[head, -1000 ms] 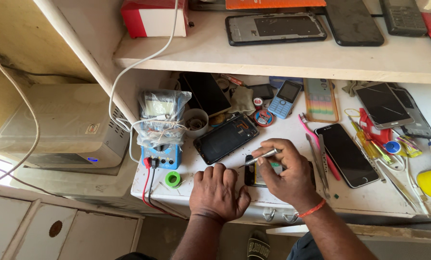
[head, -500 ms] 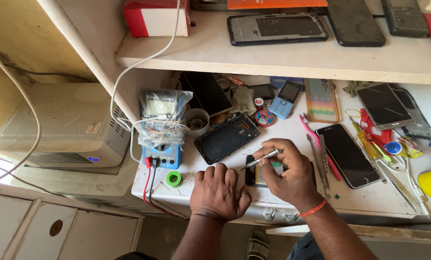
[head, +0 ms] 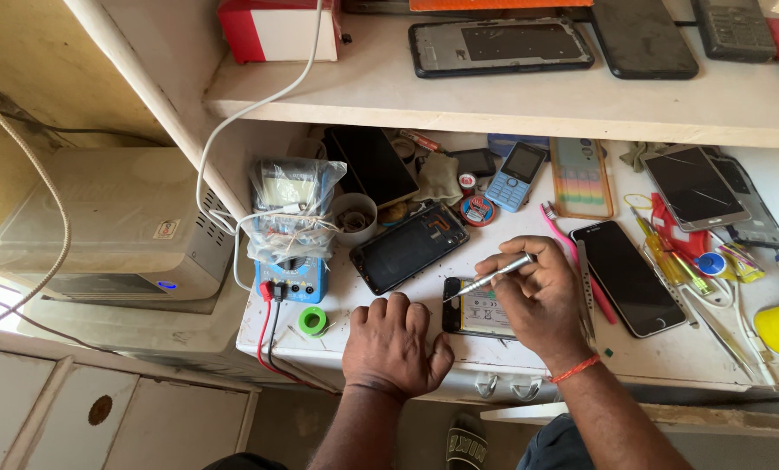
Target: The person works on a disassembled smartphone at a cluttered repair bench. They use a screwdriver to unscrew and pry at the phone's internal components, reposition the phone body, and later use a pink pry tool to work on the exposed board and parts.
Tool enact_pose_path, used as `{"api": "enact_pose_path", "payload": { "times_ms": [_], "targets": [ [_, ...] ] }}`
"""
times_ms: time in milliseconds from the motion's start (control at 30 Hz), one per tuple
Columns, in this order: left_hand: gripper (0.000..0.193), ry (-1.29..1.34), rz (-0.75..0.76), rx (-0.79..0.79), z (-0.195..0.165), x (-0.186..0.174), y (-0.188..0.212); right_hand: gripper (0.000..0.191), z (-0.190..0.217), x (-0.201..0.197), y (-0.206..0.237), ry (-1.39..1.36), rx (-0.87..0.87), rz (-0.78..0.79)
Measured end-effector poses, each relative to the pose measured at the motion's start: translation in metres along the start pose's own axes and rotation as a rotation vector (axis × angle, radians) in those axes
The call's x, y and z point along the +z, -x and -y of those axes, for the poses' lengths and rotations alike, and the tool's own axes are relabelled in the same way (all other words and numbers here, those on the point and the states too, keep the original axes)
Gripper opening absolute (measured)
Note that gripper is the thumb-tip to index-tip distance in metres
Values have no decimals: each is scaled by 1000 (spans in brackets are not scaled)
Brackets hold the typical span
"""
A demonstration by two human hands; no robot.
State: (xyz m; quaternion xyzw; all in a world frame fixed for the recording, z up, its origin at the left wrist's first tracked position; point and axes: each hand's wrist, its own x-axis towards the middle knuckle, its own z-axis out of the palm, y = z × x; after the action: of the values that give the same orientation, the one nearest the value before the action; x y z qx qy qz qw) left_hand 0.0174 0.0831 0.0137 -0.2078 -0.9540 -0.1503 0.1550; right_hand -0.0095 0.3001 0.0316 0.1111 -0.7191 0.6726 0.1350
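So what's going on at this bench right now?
A person sits at a cluttered white workbench. The right hand holds a slim silver metal tool, its tip at the corner of a small flat phone part lying on the bench. The left hand rests flat beside it. An opened black smartphone lies just behind, next to a blue multimeter.

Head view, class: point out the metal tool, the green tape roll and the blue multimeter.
metal tool (head: pixel 491 278), head view, mid-shaft.
green tape roll (head: pixel 313 321), head view, ring's rim.
blue multimeter (head: pixel 293 280), head view, lower blue casing.
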Motion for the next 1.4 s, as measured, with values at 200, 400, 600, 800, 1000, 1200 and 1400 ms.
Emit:
{"api": "enact_pose_path", "payload": {
  "times_ms": [200,400,600,800,1000,1200,1400],
  "targets": [
    [37,31,24,-25,0,0,0,32,-2,-2,-1,10,64,-14],
    [38,13,3,-7,0,-1,-1,32,-2,-1,-2,0,93,-4],
    [40,12,11,-6,0,-1,-1,33,-4,-2,-2,-7,87,7],
    [39,20,24,-17,-1,-1,-1,32,-5,-2,-1,-4,60,2],
    [39,25,-1,-9,0,-1,0,32,-4,-4,-1,27,54,-7],
    [38,14,-19,1,0,0,0,33,-3,-5,0,43,36,5],
    [39,11,13,-2,0,-1,0,34,-1,-3,1,31,37,7]
  ]
}}
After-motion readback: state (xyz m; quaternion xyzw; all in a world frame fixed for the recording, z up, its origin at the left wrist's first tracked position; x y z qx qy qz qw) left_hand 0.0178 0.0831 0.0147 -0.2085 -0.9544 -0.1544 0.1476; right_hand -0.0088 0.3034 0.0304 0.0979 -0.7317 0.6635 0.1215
